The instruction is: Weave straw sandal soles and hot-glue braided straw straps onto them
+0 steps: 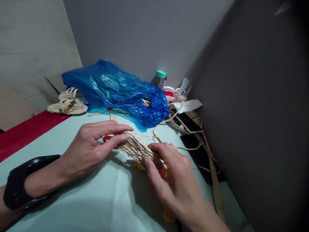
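Both hands hold a small woven piece of pale straw cord just above a pale green table cover. My left hand, with a black band on its wrist, pinches the piece's left end between thumb and fingers. My right hand grips the right end with fingers curled over it. A loose strand of cord runs from the piece toward the back. Something orange lies partly hidden under my right hand. A bit of red handle shows under my left fingers.
A crumpled blue plastic bag lies behind the hands. At the left sits a heap of straw cord by a red strip of table. Two phones, a teal-capped bottle and papers crowd the right, against a dark wall.
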Tool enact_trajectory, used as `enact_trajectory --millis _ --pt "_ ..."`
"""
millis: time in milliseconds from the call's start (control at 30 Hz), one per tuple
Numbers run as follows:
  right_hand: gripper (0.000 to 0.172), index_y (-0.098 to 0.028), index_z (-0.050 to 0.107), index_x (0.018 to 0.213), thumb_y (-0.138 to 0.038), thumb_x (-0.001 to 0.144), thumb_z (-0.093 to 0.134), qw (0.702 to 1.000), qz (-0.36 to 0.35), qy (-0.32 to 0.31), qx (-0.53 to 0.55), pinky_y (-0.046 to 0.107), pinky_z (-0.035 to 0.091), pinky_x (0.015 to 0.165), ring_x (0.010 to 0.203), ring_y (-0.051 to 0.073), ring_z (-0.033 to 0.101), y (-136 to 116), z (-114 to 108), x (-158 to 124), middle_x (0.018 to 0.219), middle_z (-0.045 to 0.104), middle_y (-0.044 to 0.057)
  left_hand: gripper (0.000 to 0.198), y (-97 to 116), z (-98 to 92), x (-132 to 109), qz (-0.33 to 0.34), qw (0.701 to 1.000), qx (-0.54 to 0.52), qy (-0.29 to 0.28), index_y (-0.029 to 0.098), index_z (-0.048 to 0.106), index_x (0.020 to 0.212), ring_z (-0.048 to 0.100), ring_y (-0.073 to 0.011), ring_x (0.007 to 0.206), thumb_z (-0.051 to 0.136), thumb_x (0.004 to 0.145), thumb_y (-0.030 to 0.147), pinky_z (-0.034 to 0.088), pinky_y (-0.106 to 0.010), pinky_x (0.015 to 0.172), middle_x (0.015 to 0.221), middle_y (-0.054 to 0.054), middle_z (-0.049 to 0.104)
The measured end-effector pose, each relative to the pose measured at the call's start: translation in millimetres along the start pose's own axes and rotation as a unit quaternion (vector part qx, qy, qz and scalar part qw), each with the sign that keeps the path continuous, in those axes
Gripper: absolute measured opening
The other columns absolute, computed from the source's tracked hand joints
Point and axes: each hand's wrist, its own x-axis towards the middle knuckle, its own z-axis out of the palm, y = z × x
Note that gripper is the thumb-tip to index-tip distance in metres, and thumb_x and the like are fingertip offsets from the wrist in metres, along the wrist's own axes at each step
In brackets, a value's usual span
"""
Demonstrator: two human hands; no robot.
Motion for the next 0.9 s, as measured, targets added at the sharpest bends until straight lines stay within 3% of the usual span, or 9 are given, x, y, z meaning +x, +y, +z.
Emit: enact_trajectory --millis 67,133,267,367,467,700,900 --pt "0.009 -0.014 0.065 0.096 -0.016 0.094 0.056 1.0 0.009 -0.005 -0.008 0.036 0.043 0.069 0.075 0.023 0.063 2 -1 0 0.081 0.069 0.005 0.022 -1 -1.9 5 -0.007 0.999 -0.003 -0.044 0.028 0.083 0.109 0.074 -0.0199 0.097 0.072 0.09 0.033 0.053 -0.025 0.089 0.106 -0.001 0.083" --pt "0.01 -0.014 0.065 0.094 -0.017 0.094 0.055 1.0 0.014 -0.005 -0.015 0.037 0.044 0.069 0.075 0.023 0.064 3 -3 1 0.081 0.07 0.006 0.031 2 -6.9 11 -0.065 0.993 -0.077 -0.065 0.03 0.08 0.118 0.074 -0.0219 0.102 0.072 0.089 0.038 0.056 -0.025 0.084 0.11 -0.002 0.083" --pt "0.01 -0.016 0.065 0.095 -0.019 0.094 0.056 0.999 0.031 -0.026 -0.001 0.036 0.044 0.072 0.075 0.022 0.064 3 -5 1 0.083 0.07 0.005 0.039 5 -18.4 18 -0.195 0.938 -0.272 -0.09 0.03 0.077 0.121 0.075 -0.027 0.107 0.069 0.088 0.048 0.061 -0.028 0.082 0.114 -0.005 0.082" --pt "0.009 -0.017 0.065 0.099 -0.018 0.095 0.057 0.997 0.036 -0.057 0.028 0.034 0.043 0.074 0.076 0.019 0.064 0 -9 1 0.081 0.068 0.001 0.037 -2 -20.2 19 -0.187 0.943 -0.198 -0.19 0.03 0.079 0.117 0.073 -0.0286 0.11 0.073 0.085 0.048 0.06 -0.029 0.086 0.114 -0.004 0.081" --pt "0.009 -0.017 0.066 0.096 -0.017 0.094 0.057 0.996 0.02 -0.075 0.035 0.034 0.043 0.075 0.074 0.018 0.062 -4 -11 0 0.077 0.067 0.001 0.03 -9 -17.4 18 -0.15 0.942 -0.116 -0.277 0.031 0.082 0.112 0.074 -0.0253 0.101 0.066 0.092 0.046 0.057 -0.026 0.082 0.109 -0.002 0.081" --pt "0.012 -0.015 0.067 0.094 -0.018 0.095 0.055 0.996 0.036 -0.082 0.028 0.033 0.043 0.074 0.074 0.019 0.061 -6 -14 0 0.077 0.067 0.002 0.025 -9 -13.7 13 -0.087 0.959 -0.057 -0.263 0.032 0.083 0.105 0.072 -0.0168 0.089 0.061 0.097 0.041 0.052 -0.019 0.08 0.099 0.004 0.082" --pt "0.01 -0.017 0.068 0.095 -0.016 0.093 0.057 0.995 0.048 -0.079 0.044 0.032 0.044 0.074 0.073 0.017 0.061 -6 -14 -1 0.078 0.067 0.0 0.021 -4 -5.3 -2 -0.04 0.987 -0.002 -0.159 0.031 0.082 0.094 0.075 -0.0174 0.088 0.062 0.095 0.037 0.053 -0.018 0.075 0.098 0.005 0.084"
